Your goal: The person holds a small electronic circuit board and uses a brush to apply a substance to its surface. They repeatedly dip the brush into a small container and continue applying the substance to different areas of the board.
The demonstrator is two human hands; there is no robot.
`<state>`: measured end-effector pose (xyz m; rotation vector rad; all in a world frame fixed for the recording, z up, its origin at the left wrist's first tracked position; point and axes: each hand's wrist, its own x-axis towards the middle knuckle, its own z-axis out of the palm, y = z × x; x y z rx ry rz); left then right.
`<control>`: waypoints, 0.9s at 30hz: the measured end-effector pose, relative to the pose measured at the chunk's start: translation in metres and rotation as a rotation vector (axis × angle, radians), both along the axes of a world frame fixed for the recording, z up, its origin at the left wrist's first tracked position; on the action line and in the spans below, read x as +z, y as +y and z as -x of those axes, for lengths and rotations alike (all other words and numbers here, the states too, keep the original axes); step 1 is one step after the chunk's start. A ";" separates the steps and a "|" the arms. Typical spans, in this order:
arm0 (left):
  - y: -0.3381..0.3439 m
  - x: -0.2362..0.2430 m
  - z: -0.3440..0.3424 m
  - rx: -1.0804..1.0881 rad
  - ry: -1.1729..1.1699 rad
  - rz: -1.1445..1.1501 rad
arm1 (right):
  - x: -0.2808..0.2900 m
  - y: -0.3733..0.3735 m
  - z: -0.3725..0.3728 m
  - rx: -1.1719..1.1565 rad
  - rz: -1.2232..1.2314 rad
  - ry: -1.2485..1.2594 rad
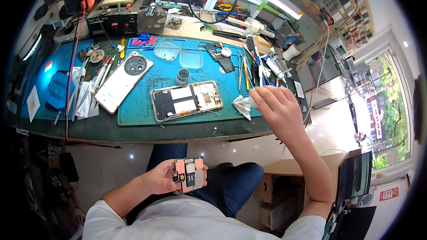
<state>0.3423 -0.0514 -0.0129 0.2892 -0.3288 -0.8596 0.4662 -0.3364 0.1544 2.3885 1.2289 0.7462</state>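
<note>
Low in the view, above my lap, my left hand [164, 180] grips a phone circuit board [190, 175] with copper-coloured and silver plates. My right hand [278, 108] reaches over the bench's near right, fingers pinched around a small pale object, partly hidden, beside a crumpled white tissue [241, 108]. An opened phone body [172, 103] lies on the blue mat [138, 115]. A white phone back with a round camera housing [115, 88] lies to its left. Behind the opened phone stands a small round jar [182, 76].
Tweezers and picks [247, 68], tubes [271, 64], clear trays [191, 58] and dark parts [224, 64] sit at the back. Pens [102, 73] and a blue holder [60, 91] are at the left. Cables [67, 129] hang over the bench edge. A wooden cabinet with screens [284, 169] stands lower right.
</note>
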 end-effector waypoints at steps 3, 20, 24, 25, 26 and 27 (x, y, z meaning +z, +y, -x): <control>0.000 -0.004 0.003 0.018 -0.010 0.014 | 0.000 0.003 -0.003 -0.001 0.066 -0.022; 0.003 0.003 0.004 0.081 0.020 -0.125 | 0.002 0.002 0.002 -0.030 0.060 0.009; 0.004 -0.001 0.004 0.067 0.020 -0.078 | 0.001 0.000 0.003 -0.029 0.040 0.053; 0.004 -0.006 0.003 0.053 0.022 -0.030 | -0.001 -0.001 0.003 -0.022 0.023 0.065; 0.004 -0.009 0.003 0.040 0.023 0.018 | -0.002 -0.002 0.002 -0.015 0.006 0.078; 0.004 -0.010 0.002 0.042 0.025 0.017 | -0.001 -0.002 0.001 -0.038 -0.018 0.092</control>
